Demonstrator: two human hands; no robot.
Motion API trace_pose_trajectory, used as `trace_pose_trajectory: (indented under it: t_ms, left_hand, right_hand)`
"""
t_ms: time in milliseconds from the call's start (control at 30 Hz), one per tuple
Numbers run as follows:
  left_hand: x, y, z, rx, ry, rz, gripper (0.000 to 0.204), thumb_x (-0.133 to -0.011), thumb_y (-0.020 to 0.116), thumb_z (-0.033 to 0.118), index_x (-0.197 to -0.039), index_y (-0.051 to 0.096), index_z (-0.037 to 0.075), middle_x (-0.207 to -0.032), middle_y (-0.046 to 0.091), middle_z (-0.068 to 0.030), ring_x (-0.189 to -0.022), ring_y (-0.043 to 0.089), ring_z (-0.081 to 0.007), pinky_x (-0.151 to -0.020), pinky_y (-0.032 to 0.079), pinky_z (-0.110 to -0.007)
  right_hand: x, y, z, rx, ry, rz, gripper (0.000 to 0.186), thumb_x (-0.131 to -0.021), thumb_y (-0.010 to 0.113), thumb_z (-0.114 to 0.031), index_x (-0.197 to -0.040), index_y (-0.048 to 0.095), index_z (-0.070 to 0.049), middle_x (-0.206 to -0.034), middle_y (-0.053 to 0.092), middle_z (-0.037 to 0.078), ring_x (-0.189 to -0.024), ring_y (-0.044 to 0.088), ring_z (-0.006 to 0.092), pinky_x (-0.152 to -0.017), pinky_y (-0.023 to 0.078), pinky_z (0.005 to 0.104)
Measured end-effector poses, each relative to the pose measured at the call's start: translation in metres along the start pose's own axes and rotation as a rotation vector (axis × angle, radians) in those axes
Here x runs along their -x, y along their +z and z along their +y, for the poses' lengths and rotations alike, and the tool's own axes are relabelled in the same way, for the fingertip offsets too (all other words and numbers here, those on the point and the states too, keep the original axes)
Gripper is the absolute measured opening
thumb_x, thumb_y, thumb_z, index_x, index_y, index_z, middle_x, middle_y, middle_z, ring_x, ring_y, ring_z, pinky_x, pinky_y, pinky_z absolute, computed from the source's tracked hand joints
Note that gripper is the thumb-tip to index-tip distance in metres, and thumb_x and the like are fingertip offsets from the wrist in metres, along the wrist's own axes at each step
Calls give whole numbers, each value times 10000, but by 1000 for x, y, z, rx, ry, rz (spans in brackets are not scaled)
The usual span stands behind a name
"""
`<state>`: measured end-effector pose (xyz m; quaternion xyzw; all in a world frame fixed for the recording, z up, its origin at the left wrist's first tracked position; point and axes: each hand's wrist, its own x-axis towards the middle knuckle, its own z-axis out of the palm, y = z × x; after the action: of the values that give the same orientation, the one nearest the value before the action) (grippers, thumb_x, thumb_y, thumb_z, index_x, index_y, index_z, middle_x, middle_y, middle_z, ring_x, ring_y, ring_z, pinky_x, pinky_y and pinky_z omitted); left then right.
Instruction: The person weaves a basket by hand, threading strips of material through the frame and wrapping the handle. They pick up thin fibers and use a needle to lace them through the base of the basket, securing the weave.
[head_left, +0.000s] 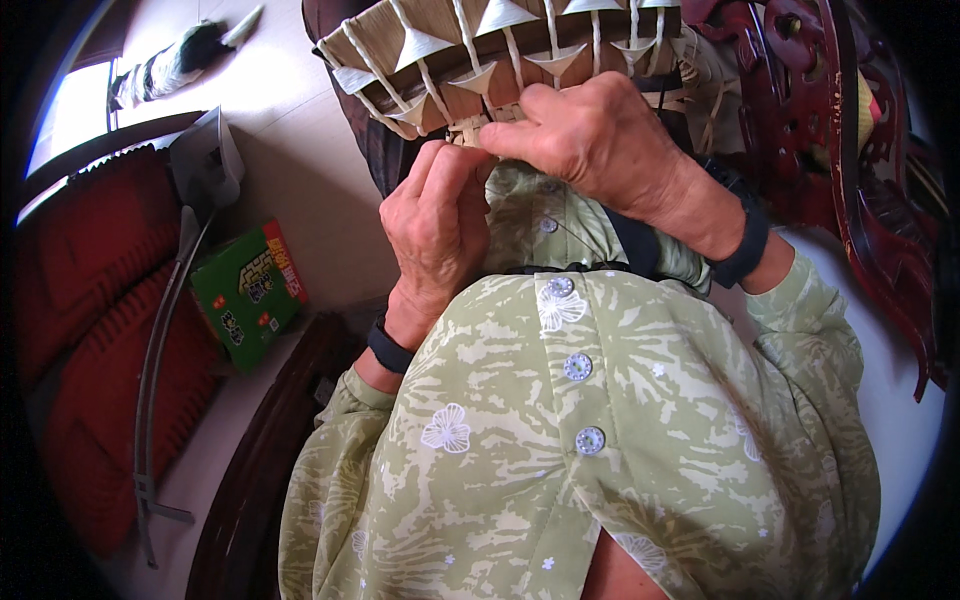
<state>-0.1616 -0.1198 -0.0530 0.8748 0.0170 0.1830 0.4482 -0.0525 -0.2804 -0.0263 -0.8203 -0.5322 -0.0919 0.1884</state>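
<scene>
A woven piece of pale, straw-like strips (440,90) lies across my lap at the top of the view. Twisted cords and fan-shaped folds run over its brown panels, and a plaited border (465,130) edges its near side. My left hand (440,215) has its fingers curled closed at this border. Against its fingertips, my right hand (600,145) pinches the same border, thumb and forefinger pressed together. The exact strip between the fingers is hidden. Both wrists wear dark bands.
Carved dark red wooden furniture (845,130) stands close on the right. To the left are a green box (250,290), red cushions (110,270) and a long grey bar (160,370). A wrapped bundle (175,65) rests on the floor at the far left.
</scene>
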Motion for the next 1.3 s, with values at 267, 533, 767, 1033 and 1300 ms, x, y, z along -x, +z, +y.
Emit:
trace_pose_trajectory:
  t_ms: [267, 533, 767, 1033, 1300]
  left_hand:
    - [1, -4, 4, 3, -49, -5, 168, -814, 671, -95, -903, 622, 39, -756, 566, -111, -612, 583, -299, -543, 469, -368]
    - [-2, -11, 1, -222, 158, -88, 144, -794, 647, -66, -885, 594, 32, -764, 560, -119, -624, 583, -319, -529, 452, -390]
    - [4, -20, -7, -211, 122, -153, 139, -808, 677, -36, -907, 693, 60, -825, 659, -99, -669, 656, -272, -579, 513, -353]
    - [-33, -58, 42, -205, -188, -113, 106, -937, 591, -40, -1004, 672, -41, -818, 634, -96, -654, 598, -141, -607, 469, -257]
    - [-89, 5, 94, -99, -337, -519, 230, -877, 648, -91, -1101, 682, -50, -957, 714, -154, -855, 702, -202, -761, 531, -289]
  right_hand:
    - [6, 17, -7, -7, -89, 94, 82, -820, 636, -164, -871, 610, -106, -670, 567, 27, -580, 650, 177, -496, 515, 305]
    - [5, 19, -17, 50, -63, 162, 107, -803, 624, -160, -764, 574, -74, -639, 576, 24, -585, 643, 162, -502, 505, 302]
    - [11, 5, -23, -6, 115, 49, 122, -781, 635, -175, -715, 593, -82, -714, 586, 47, -672, 647, 176, -566, 520, 325]
    - [103, -48, 57, -355, 911, 590, 118, -924, 700, -102, -1023, 738, -51, -895, 745, 31, -801, 695, 79, -657, 550, 252]
    - [256, 87, 217, -643, 1624, 404, 196, -881, 666, -234, -863, 728, -49, -677, 675, 21, -539, 589, 89, -520, 478, 286]
